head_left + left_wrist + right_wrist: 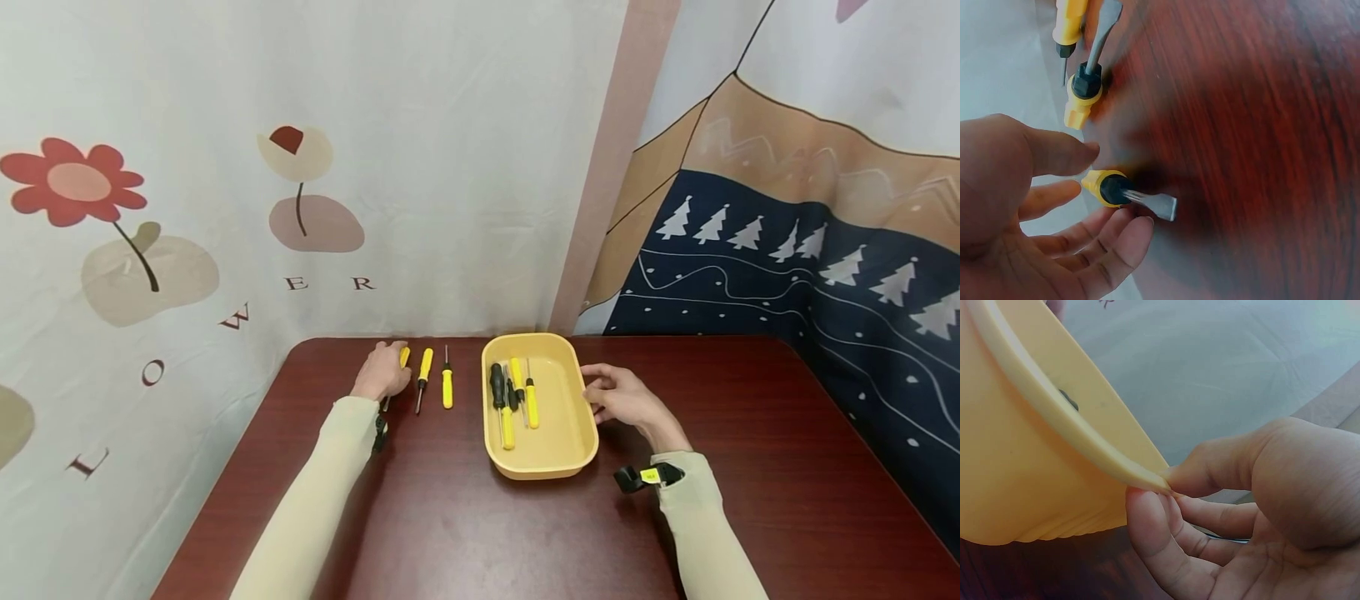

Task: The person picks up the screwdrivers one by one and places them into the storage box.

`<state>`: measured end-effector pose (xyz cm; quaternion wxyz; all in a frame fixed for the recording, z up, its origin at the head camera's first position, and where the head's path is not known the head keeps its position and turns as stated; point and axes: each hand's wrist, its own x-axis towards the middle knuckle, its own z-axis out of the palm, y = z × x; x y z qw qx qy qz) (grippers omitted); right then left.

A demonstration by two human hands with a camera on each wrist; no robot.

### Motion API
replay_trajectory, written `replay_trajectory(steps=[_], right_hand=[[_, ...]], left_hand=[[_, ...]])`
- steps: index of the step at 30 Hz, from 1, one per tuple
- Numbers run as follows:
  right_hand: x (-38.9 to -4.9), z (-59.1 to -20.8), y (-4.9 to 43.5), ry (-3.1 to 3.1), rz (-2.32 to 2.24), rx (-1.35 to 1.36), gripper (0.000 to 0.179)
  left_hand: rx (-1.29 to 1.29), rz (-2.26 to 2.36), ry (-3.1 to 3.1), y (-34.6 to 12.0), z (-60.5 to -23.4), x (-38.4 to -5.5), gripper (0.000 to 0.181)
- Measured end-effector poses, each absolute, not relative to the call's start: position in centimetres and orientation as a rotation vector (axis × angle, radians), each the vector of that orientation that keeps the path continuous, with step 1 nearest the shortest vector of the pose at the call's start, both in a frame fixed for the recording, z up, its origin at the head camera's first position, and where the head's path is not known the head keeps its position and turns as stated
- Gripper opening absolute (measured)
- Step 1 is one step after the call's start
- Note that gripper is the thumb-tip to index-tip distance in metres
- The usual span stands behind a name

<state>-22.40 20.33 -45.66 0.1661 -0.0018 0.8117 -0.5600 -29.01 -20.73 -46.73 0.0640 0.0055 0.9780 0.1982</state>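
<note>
My left hand point(382, 371) is over the leftmost screwdriver of a row on the table. In the left wrist view, its thumb and fingers are spread around the yellow handle of this flat-blade screwdriver point(1113, 189), with a gap between thumb and handle. Two more yellow-handled screwdrivers, one point(424, 371) beside the hand and another point(447, 388) farther right, complete the row. The right hand point(626, 398) pinches the right rim of a yellow plastic tray point(562, 408) between thumb and fingers. Several screwdrivers with yellow or black handles, including a black one point(497, 385), lie inside its left half.
The dark red wooden table point(442, 517) ends at a printed fabric curtain point(465, 208) along its back. Another curtain section with white trees point(750, 233) hangs at the right. The tray stands near the table's back edge.
</note>
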Motion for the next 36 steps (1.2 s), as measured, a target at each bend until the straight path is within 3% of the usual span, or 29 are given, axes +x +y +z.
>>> replay_trajectory(steps=[36], right_hand=[[-22.35,-45.57,20.32,2.301,-1.61,0.0,0.053]], left_hand=[[-0.001,0.848,2.924,-21.0,-46.6,-29.24,0.064]])
